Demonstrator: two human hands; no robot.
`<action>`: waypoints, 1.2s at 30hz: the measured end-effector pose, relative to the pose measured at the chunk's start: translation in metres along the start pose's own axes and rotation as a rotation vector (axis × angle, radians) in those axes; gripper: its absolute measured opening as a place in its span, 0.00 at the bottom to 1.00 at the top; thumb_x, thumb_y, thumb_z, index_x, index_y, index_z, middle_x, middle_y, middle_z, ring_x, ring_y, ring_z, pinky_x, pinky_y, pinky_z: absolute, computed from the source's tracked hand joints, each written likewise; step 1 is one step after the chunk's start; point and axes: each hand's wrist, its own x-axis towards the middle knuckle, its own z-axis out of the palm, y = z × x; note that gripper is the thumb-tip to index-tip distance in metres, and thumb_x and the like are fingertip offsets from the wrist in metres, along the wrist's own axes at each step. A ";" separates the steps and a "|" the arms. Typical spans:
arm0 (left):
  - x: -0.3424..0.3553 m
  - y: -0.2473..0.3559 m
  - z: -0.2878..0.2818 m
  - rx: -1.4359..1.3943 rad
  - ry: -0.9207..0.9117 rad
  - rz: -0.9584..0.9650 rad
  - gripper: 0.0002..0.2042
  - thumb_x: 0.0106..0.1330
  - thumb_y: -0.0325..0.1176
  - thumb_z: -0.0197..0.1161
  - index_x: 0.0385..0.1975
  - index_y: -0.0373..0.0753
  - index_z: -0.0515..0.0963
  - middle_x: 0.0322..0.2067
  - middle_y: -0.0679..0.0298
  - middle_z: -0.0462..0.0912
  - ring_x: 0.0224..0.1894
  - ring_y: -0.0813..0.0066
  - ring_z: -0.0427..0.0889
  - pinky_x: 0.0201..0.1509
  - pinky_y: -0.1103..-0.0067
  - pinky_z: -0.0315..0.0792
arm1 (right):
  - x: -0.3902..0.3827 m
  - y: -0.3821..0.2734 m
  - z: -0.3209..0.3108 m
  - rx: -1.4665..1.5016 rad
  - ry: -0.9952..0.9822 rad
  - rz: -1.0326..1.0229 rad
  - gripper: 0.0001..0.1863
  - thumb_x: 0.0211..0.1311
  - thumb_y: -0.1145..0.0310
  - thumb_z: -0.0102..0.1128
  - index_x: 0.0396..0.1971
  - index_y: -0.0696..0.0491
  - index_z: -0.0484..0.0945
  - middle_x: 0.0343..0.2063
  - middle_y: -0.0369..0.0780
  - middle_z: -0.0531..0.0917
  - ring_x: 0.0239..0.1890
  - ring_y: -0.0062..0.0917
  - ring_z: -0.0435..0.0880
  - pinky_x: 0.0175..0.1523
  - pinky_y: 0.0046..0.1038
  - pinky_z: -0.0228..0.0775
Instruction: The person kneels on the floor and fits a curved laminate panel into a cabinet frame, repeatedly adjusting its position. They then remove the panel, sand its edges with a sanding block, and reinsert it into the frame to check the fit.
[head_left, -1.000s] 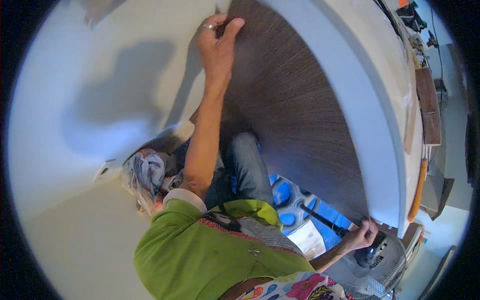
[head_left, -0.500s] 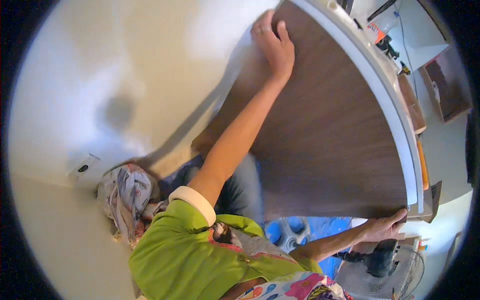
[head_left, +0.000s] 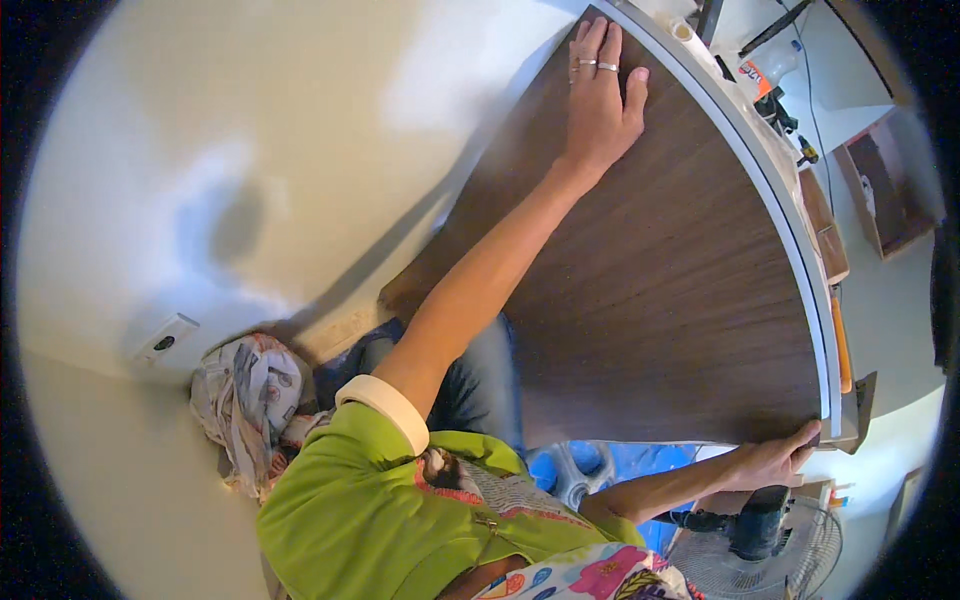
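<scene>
A large dark brown wood-grain panel [head_left: 660, 260] stands along a pale curved-looking edge strip [head_left: 779, 219], against the cream wall [head_left: 280, 120]. My left hand [head_left: 603, 105] lies on the panel near its upper corner, fingers extended and slightly apart, two silver rings showing. My right hand [head_left: 775, 458] grips the panel's lower right corner, with the thumb at the edge; some fingers are hidden. My knee in jeans [head_left: 475, 385] is against the panel.
A crumpled patterned cloth bundle [head_left: 245, 400] lies at the left below a wall socket [head_left: 162, 342]. A standing fan [head_left: 760, 535] is at lower right over blue sheeting [head_left: 640, 465]. A bottle [head_left: 770, 65], tools and an open box [head_left: 885, 180] are beyond the panel.
My left hand has moved up and right and its fingers have straightened along the panel. The panel appears flatter to view, and my right hand has shifted rightward with its corner.
</scene>
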 end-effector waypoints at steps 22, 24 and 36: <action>0.008 0.007 0.004 -0.069 -0.022 -0.028 0.32 0.68 0.33 0.61 0.67 0.22 0.61 0.68 0.39 0.60 0.72 0.36 0.57 0.76 0.55 0.56 | 0.008 0.004 0.001 0.067 -0.030 0.031 0.21 0.68 0.58 0.67 0.49 0.61 0.83 0.49 0.48 0.86 0.45 0.34 0.84 0.53 0.36 0.79; 0.009 0.007 0.005 -0.081 -0.018 -0.029 0.32 0.67 0.33 0.62 0.67 0.22 0.61 0.68 0.39 0.60 0.72 0.35 0.57 0.76 0.55 0.56 | 0.011 0.007 -0.001 0.061 -0.038 0.017 0.22 0.68 0.58 0.68 0.50 0.61 0.83 0.50 0.48 0.85 0.45 0.35 0.84 0.54 0.36 0.79; 0.008 0.001 0.014 -0.080 -0.013 -0.030 0.31 0.67 0.33 0.62 0.65 0.20 0.62 0.67 0.37 0.61 0.71 0.34 0.58 0.75 0.54 0.56 | 0.013 0.001 0.001 0.060 -0.044 -0.028 0.21 0.68 0.59 0.68 0.48 0.63 0.84 0.48 0.48 0.86 0.44 0.34 0.84 0.53 0.34 0.79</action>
